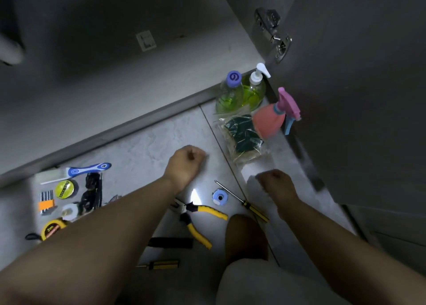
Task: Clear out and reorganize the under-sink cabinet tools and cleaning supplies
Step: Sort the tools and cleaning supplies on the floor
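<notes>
Evidently the pliers (196, 217) lie on the floor tiles (143, 141) between the person's forearms, jaws toward the cabinet; they look heavy, rigid and best lifted by the grippy yellow handles. Both arms reach forward, low over the floor. Left hand (185, 164) and right hand (276, 185) are curled into loose fists, fingers pressed together, holding nothing visible.
</notes>
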A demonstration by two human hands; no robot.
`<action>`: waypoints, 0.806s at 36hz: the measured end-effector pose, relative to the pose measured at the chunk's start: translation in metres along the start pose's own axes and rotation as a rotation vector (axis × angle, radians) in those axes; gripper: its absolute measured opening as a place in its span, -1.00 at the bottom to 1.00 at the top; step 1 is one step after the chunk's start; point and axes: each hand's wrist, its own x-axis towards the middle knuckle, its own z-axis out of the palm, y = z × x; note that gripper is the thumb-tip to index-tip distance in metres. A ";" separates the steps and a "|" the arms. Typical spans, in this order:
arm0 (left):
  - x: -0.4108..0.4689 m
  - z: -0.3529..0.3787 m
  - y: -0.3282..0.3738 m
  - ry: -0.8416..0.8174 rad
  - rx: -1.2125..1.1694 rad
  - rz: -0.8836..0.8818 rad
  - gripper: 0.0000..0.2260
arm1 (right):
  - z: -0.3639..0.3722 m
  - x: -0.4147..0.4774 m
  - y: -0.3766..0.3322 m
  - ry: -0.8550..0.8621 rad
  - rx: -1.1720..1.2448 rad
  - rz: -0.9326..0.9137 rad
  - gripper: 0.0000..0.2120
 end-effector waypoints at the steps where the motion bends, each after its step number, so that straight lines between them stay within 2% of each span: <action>1: -0.007 -0.005 -0.010 0.012 0.088 0.029 -0.93 | 0.002 -0.004 0.007 -0.021 -0.154 -0.063 -0.85; 4: -0.029 -0.014 -0.034 -0.026 0.280 0.121 -0.92 | 0.011 -0.016 0.026 -0.093 -0.500 -0.248 -0.76; 5: -0.034 -0.014 -0.043 -0.056 0.305 0.148 -0.93 | 0.012 -0.018 0.032 -0.116 -0.547 -0.284 -0.72; 8: -0.053 -0.010 -0.053 -0.136 0.410 0.187 -0.75 | 0.012 -0.025 0.037 -0.173 -0.605 -0.342 -0.75; 11: -0.064 0.003 -0.052 -0.214 0.452 0.256 -0.57 | 0.015 -0.030 0.039 -0.125 -0.665 -0.368 -0.80; 13: -0.069 0.015 -0.048 -0.240 0.476 0.299 -0.53 | 0.017 -0.033 0.039 -0.083 -0.738 -0.372 -0.82; 17: -0.067 0.040 -0.042 -0.215 0.537 0.356 -0.56 | 0.016 -0.035 0.039 -0.052 -0.750 -0.407 -0.83; 20: -0.062 0.047 -0.042 -0.178 0.546 0.338 -0.66 | 0.018 -0.033 0.032 -0.030 -0.722 -0.426 -0.79; 29: -0.043 0.010 -0.051 -0.007 0.429 0.237 -0.76 | 0.044 -0.027 -0.001 0.000 -0.684 -0.485 -0.80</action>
